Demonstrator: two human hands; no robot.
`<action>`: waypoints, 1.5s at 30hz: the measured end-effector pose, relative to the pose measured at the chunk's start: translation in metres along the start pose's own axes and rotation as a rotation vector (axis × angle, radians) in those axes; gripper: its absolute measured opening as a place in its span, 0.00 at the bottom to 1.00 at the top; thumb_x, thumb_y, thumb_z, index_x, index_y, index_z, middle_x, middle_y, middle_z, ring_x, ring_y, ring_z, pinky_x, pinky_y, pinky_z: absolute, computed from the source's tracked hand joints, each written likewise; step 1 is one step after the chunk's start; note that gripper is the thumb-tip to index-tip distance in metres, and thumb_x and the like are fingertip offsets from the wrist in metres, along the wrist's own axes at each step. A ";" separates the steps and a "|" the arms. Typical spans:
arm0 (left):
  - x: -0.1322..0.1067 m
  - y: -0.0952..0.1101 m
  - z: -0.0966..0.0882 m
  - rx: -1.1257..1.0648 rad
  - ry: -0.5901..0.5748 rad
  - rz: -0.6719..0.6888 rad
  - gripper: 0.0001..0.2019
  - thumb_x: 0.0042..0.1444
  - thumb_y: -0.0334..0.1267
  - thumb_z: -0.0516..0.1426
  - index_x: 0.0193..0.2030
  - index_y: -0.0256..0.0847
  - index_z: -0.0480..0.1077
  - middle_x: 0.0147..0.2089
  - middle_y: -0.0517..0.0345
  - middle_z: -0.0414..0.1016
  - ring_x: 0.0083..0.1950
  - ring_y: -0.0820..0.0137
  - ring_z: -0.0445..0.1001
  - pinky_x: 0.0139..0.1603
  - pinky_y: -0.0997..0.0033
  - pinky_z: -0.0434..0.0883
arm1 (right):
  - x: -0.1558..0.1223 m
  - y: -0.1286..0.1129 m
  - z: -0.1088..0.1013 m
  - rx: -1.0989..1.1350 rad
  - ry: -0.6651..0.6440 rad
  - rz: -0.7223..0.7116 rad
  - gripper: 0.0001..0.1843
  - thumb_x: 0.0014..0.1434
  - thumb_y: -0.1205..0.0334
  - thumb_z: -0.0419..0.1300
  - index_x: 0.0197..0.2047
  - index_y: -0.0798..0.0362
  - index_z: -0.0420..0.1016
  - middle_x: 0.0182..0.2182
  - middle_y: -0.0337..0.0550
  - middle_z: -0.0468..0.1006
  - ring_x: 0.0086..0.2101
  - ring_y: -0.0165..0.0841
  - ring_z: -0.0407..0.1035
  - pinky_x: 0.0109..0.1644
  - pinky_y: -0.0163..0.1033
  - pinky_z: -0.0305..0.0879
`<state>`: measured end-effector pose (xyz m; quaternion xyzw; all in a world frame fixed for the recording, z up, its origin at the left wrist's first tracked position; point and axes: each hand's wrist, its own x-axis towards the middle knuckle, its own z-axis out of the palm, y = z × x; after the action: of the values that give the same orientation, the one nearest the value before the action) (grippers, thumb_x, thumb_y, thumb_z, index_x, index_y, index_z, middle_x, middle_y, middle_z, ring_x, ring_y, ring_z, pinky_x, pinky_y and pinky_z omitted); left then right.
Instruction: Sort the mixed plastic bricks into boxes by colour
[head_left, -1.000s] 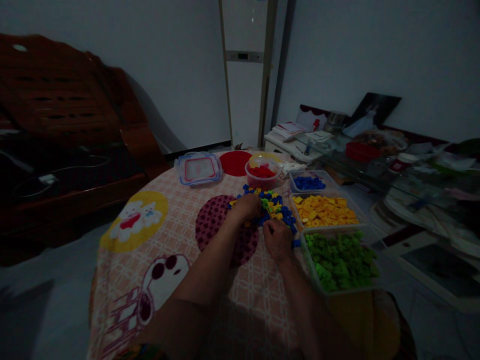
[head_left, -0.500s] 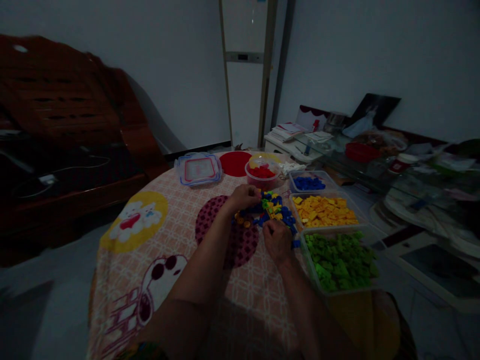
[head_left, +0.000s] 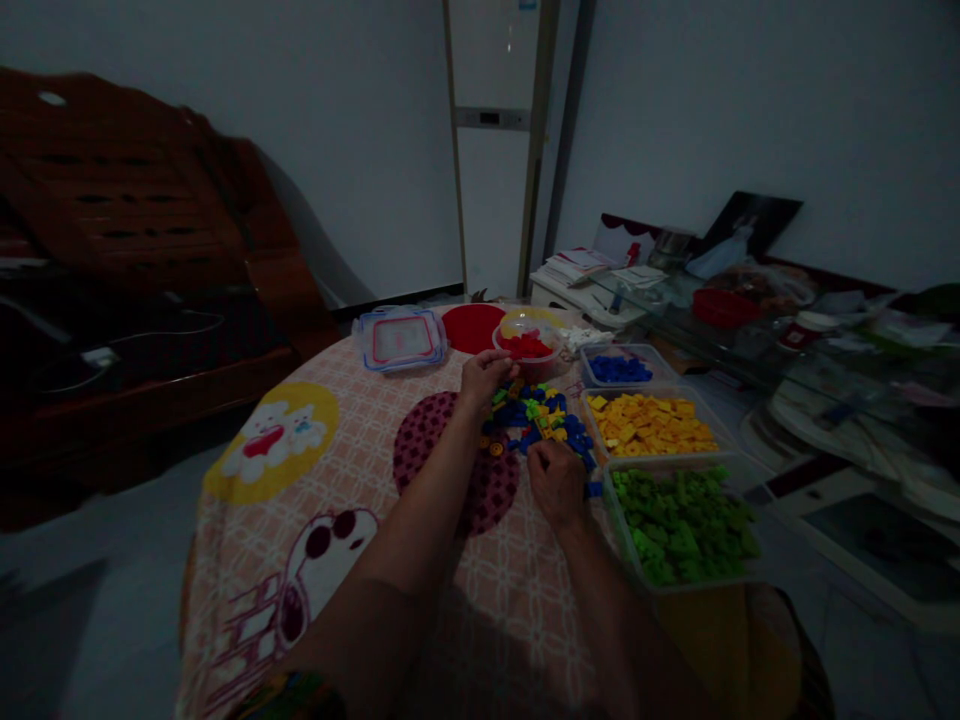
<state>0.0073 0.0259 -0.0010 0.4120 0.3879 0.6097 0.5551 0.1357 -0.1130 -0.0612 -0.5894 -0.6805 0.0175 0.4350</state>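
Taking the mixed pile of toy pieces (head_left: 551, 418) as the middle of the clock and twelve as straight away from me, my left grip (head_left: 484, 380) is at ten, thumb and fingers bent toward the red bowl (head_left: 534, 367) at twelve; its fingertips cover the bowl's near-left rim, and I can't tell whether they are pressed together, touch the rim or pinch a piece. My right grip (head_left: 556, 478) is at six, curled against the pile's near edge; its fingertips are out of sight under my knuckles, so I can't make out whether they are clamped on anything. The pile lies on the cloth-covered bench (head_left: 367, 415), its long axis running roughly from ten to four. Single pieces point every which way, most too small and dim to read, and my left wrist hides some of the pile's edge. Two yellow rings (head_left: 495, 449) sit at eight, and a loose blue piece (head_left: 592, 489) lies at five, just beside the green tub (head_left: 690, 582). That tub is at four, the yellow tub (head_left: 711, 408) at three and the blue tub (head_left: 661, 368) at two; the yellow tub's long axis runs about nine to three. Both my forearms are cut off at the bottom edge.
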 end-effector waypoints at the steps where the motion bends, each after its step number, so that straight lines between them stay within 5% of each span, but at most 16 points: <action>1: 0.002 -0.001 0.001 -0.039 0.003 -0.002 0.13 0.46 0.30 0.64 0.41 0.33 0.73 0.33 0.56 0.81 0.34 0.74 0.79 0.46 0.71 0.75 | 0.000 0.000 0.000 0.001 -0.003 -0.002 0.14 0.62 0.68 0.54 0.26 0.51 0.73 0.26 0.42 0.77 0.32 0.35 0.69 0.39 0.37 0.59; 5: 0.004 -0.001 0.002 -0.128 -0.051 -0.009 0.21 0.47 0.26 0.63 0.50 0.31 0.73 0.49 0.46 0.82 0.49 0.70 0.80 0.54 0.70 0.74 | -0.001 0.001 0.000 0.004 -0.015 0.005 0.13 0.62 0.68 0.54 0.26 0.51 0.73 0.26 0.42 0.77 0.32 0.34 0.69 0.39 0.37 0.58; 9: 0.001 0.007 -0.009 -0.012 -0.138 0.055 0.17 0.47 0.31 0.65 0.46 0.32 0.75 0.43 0.49 0.83 0.43 0.70 0.81 0.47 0.72 0.76 | -0.001 0.001 0.000 0.013 -0.021 0.007 0.14 0.62 0.68 0.54 0.26 0.51 0.73 0.26 0.42 0.77 0.32 0.34 0.69 0.39 0.37 0.58; 16: -0.011 0.019 -0.025 0.631 -0.463 -0.085 0.04 0.45 0.33 0.64 0.27 0.34 0.76 0.19 0.62 0.73 0.20 0.75 0.71 0.26 0.77 0.69 | -0.001 0.001 -0.001 0.033 -0.019 0.008 0.14 0.62 0.68 0.54 0.25 0.52 0.73 0.25 0.42 0.77 0.31 0.34 0.69 0.39 0.37 0.58; 20: -0.018 0.017 -0.013 1.061 -0.611 -0.033 0.04 0.44 0.28 0.62 0.26 0.37 0.79 0.21 0.62 0.76 0.24 0.74 0.73 0.28 0.79 0.67 | -0.001 0.002 0.000 0.037 -0.015 0.008 0.14 0.62 0.69 0.54 0.26 0.52 0.74 0.26 0.43 0.77 0.31 0.34 0.69 0.39 0.37 0.58; 28: -0.035 0.012 0.014 1.515 -0.571 0.097 0.08 0.49 0.29 0.61 0.33 0.37 0.82 0.30 0.51 0.81 0.36 0.64 0.78 0.41 0.72 0.70 | -0.001 0.002 0.001 0.029 -0.014 0.020 0.13 0.62 0.68 0.54 0.27 0.52 0.75 0.26 0.43 0.78 0.32 0.35 0.70 0.39 0.37 0.58; 37: -0.046 0.005 0.026 1.642 -0.579 0.133 0.11 0.49 0.29 0.60 0.38 0.33 0.81 0.39 0.40 0.81 0.45 0.55 0.79 0.47 0.63 0.72 | -0.001 0.002 0.000 0.037 -0.017 0.033 0.12 0.62 0.67 0.54 0.29 0.52 0.76 0.27 0.45 0.79 0.32 0.36 0.71 0.39 0.38 0.59; 42: -0.035 0.004 0.014 1.438 -0.644 0.133 0.05 0.45 0.28 0.63 0.30 0.37 0.81 0.30 0.52 0.79 0.35 0.64 0.77 0.39 0.71 0.70 | 0.000 0.002 0.001 0.021 -0.009 0.019 0.13 0.62 0.67 0.55 0.27 0.52 0.75 0.26 0.45 0.78 0.31 0.35 0.70 0.38 0.38 0.58; 45: -0.027 0.006 0.005 1.163 -0.577 0.096 0.02 0.43 0.28 0.64 0.26 0.36 0.78 0.25 0.58 0.77 0.29 0.71 0.73 0.33 0.75 0.67 | -0.001 0.001 0.000 0.022 -0.007 0.027 0.13 0.62 0.67 0.55 0.26 0.51 0.74 0.26 0.43 0.78 0.31 0.35 0.70 0.38 0.37 0.58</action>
<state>0.0112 -0.0013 0.0048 0.8094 0.4711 0.1890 0.2954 0.1366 -0.1131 -0.0622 -0.5936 -0.6738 0.0328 0.4388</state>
